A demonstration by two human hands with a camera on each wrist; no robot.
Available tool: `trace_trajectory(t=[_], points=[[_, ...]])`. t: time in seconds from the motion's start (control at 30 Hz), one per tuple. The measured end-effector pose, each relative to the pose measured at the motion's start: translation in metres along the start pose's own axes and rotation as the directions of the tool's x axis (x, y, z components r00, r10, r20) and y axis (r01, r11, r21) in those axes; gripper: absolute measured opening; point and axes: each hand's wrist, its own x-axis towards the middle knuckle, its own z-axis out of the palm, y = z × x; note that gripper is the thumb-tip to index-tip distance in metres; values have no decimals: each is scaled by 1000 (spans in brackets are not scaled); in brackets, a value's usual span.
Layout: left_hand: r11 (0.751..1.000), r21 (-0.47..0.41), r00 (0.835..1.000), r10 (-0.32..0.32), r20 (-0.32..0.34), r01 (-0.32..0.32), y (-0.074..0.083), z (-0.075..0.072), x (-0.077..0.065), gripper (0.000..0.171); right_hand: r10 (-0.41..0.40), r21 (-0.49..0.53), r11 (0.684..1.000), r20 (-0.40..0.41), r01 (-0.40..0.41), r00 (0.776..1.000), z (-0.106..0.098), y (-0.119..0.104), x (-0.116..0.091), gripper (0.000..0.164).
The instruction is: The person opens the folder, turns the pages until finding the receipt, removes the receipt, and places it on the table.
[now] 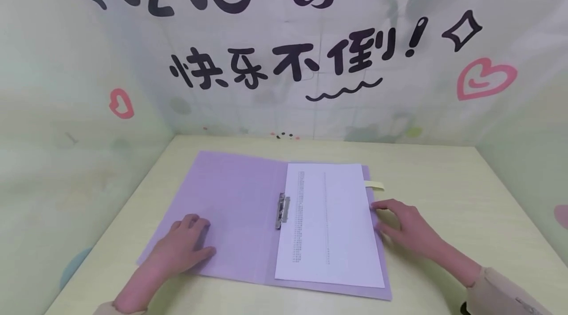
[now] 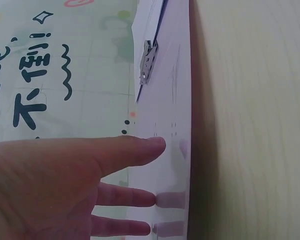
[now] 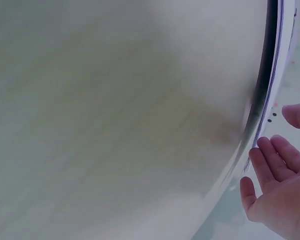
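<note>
A purple clip folder (image 1: 235, 206) lies spread open on the table. My left hand (image 1: 184, 246) rests on its bare left cover, and in the left wrist view the fingertips meet the glossy surface. On the right cover lies a white printed sheet (image 1: 346, 226), its print running sideways. A metal clip (image 1: 281, 211) stands near the fold, at the sheet's left edge. My right hand (image 1: 410, 226) is at the folder's right edge, thumb and fingers apart, fingertips right at the edge. In the right wrist view its fingers (image 3: 275, 160) are loosely bent beside the folder's side.
A pale yellow tab (image 1: 374, 185) sticks out past the folder's upper right edge. The light wood table (image 1: 443, 177) is enclosed by printed cloth walls (image 1: 275, 118) with black lettering and pink hearts at the back and sides.
</note>
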Motion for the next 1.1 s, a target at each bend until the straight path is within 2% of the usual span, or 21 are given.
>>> trace_trajectory(t=[0.1,0.23,0.4,0.6,0.8,1.0,1.1], points=[[999,41,1000,-13,-15,14,7,-1,2,65,14,21,1000,-8,-13,1000,2,5,7,41],[996,85,999,-22,-36,25,20,-4,4,66,59,44,997,24,-60,998,4,14,13,47],[994,106,998,-5,-66,12,37,-7,6,60,118,81,989,107,-126,987,5,24,19,55],[995,100,998,19,-59,-13,55,-9,10,56,120,53,990,196,-133,973,5,30,22,60],[999,38,997,41,-70,-39,81,-6,18,58,121,47,990,205,-133,971,4,31,22,59],[986,-67,984,144,-110,-151,111,7,25,55,104,57,991,202,-117,974,3,30,23,59],[976,-124,979,166,-119,-181,120,14,24,53,95,57,992,205,-108,974,4,30,24,60]])
